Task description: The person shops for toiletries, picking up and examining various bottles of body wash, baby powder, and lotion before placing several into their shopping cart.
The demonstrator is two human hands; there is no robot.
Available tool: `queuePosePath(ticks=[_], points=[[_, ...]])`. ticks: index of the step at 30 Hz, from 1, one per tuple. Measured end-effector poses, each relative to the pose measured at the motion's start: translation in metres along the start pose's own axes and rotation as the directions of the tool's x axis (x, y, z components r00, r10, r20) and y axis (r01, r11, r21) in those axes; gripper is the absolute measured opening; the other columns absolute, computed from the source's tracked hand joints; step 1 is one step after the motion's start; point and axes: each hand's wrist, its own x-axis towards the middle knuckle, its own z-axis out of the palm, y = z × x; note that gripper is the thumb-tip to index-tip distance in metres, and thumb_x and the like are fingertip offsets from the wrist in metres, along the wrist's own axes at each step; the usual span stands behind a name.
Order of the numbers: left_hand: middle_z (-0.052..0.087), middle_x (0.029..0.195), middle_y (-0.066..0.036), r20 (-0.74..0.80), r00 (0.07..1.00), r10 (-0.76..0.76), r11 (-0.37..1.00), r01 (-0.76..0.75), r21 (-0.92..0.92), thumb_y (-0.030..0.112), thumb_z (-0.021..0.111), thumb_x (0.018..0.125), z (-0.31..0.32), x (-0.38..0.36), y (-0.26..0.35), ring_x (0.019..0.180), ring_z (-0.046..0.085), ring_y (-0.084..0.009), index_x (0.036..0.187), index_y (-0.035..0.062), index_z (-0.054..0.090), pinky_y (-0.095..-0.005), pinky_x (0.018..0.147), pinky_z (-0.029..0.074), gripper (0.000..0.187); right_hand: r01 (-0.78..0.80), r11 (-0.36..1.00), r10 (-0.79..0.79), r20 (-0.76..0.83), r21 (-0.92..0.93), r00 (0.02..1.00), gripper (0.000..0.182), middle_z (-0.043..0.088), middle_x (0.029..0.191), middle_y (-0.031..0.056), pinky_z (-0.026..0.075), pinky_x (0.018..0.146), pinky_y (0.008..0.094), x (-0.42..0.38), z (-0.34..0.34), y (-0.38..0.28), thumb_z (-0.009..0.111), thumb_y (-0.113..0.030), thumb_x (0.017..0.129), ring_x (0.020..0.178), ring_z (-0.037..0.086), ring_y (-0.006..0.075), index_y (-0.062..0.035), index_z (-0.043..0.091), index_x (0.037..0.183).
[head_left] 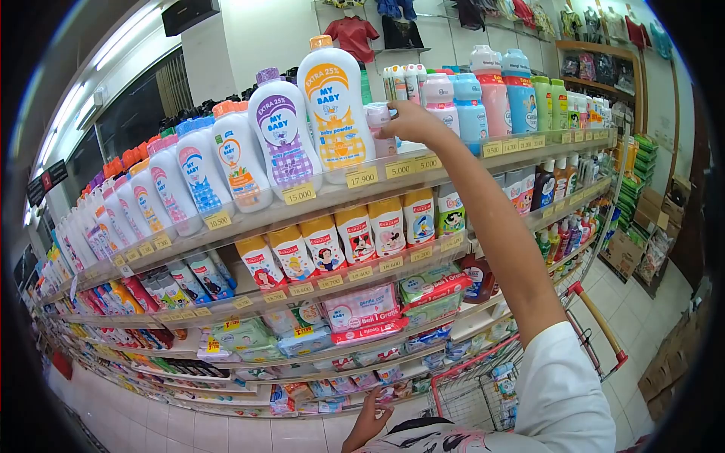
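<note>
My right hand [418, 123] reaches up to the top shelf, its fingers closed around a small pale pink bottle [378, 119]. This bottle is upright, just right of a tall white baby powder bottle [337, 113] with an orange cap and orange label. Left of that stands a purple-labelled baby powder bottle [281, 136]. Low in the view, my left hand [368, 424] is half curled with thumb and fingers apart. It appears in front of the bottom shelf's small packs [387, 394], and I cannot make out any contact with them.
Price tags line the top shelf's edge [472, 156]. Pink and blue bottles [495, 102] stand farther right. Below are character-printed bottles [355, 235] and wipes packs [365, 309]. A shopping cart [472, 389] with a red handle stands at lower right, with cardboard boxes [634, 241] beyond.
</note>
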Motion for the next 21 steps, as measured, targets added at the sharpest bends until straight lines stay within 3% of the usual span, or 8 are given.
queuePosePath(ticks=[2, 5, 9, 13, 15, 17, 19, 21], points=[[0.042, 0.129, -0.022, 0.005, 0.999, 0.037, 0.999, -0.036, -0.031, 0.019, 0.066, 0.089, 0.001, 0.003, -0.008, 0.093, 0.061, -0.0230, 0.145, 0.0025, 0.024, -0.0324, 0.076, 0.050, 0.073, -0.123, 0.991, 0.108, 0.222, 0.056, 0.969, 0.071, 0.065, 0.109, 0.0215, 0.051, 0.082, 0.0337, 0.002, -0.002, 0.003, 0.079, -0.016, 0.067, 0.096, 0.066, 0.0279, 0.0054, 0.050, 0.128], [0.042, 0.128, -0.022, 0.025, 1.000, 0.019, 0.999, -0.018, -0.027, 0.019, 0.066, 0.088, -0.001, 0.004, -0.006, 0.093, 0.061, -0.0240, 0.145, 0.0030, 0.024, -0.0322, 0.078, 0.050, 0.073, -0.036, 0.992, 0.056, 0.161, -0.124, 0.985, 0.070, 0.066, 0.106, 0.0209, 0.052, 0.078, 0.0334, 0.002, 0.002, 0.008, 0.079, -0.014, 0.065, 0.093, 0.066, 0.0268, 0.0076, 0.051, 0.125], [0.043, 0.130, -0.020, 0.069, 0.996, -0.051, 0.996, 0.046, 0.071, 0.013, 0.066, 0.089, -0.002, 0.008, -0.001, 0.097, 0.063, -0.0224, 0.147, 0.0033, 0.017, -0.0328, 0.081, 0.050, 0.076, -0.007, 0.989, 0.015, 0.056, -0.146, 0.998, 0.068, 0.068, 0.102, 0.0201, 0.052, 0.077, 0.0321, -0.002, 0.004, 0.013, 0.079, -0.016, 0.066, 0.092, 0.067, 0.0259, 0.0093, 0.053, 0.123], [0.045, 0.130, -0.019, 0.029, 0.998, 0.048, 0.998, -0.049, 0.034, 0.013, 0.066, 0.088, 0.000, 0.006, -0.014, 0.096, 0.063, -0.0220, 0.146, 0.0037, 0.018, -0.0326, 0.080, 0.049, 0.076, -0.016, 0.991, 0.024, 0.065, -0.134, 0.998, 0.070, 0.067, 0.105, 0.0205, 0.051, 0.081, 0.0334, -0.005, 0.004, 0.016, 0.080, -0.021, 0.066, 0.094, 0.066, 0.0279, 0.0088, 0.053, 0.123], [0.045, 0.131, -0.019, 0.034, 0.999, 0.014, 0.999, -0.015, 0.040, 0.013, 0.066, 0.088, 0.001, 0.011, -0.011, 0.096, 0.063, -0.0219, 0.146, 0.0036, 0.018, -0.0323, 0.080, 0.049, 0.077, 0.062, 0.986, -0.063, 0.000, -0.153, 0.998, 0.066, 0.067, 0.103, 0.0192, 0.051, 0.081, 0.0350, -0.013, 0.002, 0.019, 0.080, -0.023, 0.068, 0.094, 0.066, 0.0280, 0.0052, 0.055, 0.122], [0.046, 0.131, -0.018, 0.024, 1.000, -0.013, 1.000, 0.013, 0.022, 0.012, 0.067, 0.087, 0.004, 0.011, -0.008, 0.098, 0.061, -0.0220, 0.145, 0.0030, 0.021, -0.0324, 0.080, 0.048, 0.074, 0.217, 0.973, -0.232, -0.254, -0.082, 0.939, 0.055, 0.069, 0.099, 0.0176, 0.052, 0.078, 0.0353, -0.029, 0.001, 0.028, 0.077, -0.024, 0.073, 0.090, 0.067, 0.0275, 0.0016, 0.058, 0.118], [0.046, 0.131, -0.017, 0.031, 0.999, 0.016, 0.998, -0.018, 0.056, 0.012, 0.067, 0.087, 0.007, 0.016, 0.001, 0.100, 0.060, -0.0220, 0.144, 0.0033, 0.023, -0.0327, 0.081, 0.048, 0.072, 0.289, 0.943, -0.223, -0.330, 0.167, 0.917, 0.039, 0.068, 0.099, 0.0183, 0.054, 0.076, 0.0357, -0.085, -0.026, 0.001, 0.070, -0.024, 0.080, 0.085, 0.068, 0.0280, 0.0011, 0.062, 0.109], [0.048, 0.127, -0.017, 0.022, 0.988, 0.151, 0.981, -0.153, 0.121, 0.013, 0.067, 0.087, 0.016, 0.023, -0.010, 0.098, 0.059, -0.0220, 0.145, 0.0057, 0.027, -0.0330, 0.080, 0.048, 0.071, 0.369, 0.903, -0.233, -0.474, 0.217, 0.849, 0.025, 0.067, 0.079, 0.0064, 0.049, 0.063, 0.0244, -0.147, -0.044, 0.002, 0.067, -0.022, 0.088, 0.071, 0.062, 0.0095, 0.0003, 0.066, 0.099]])
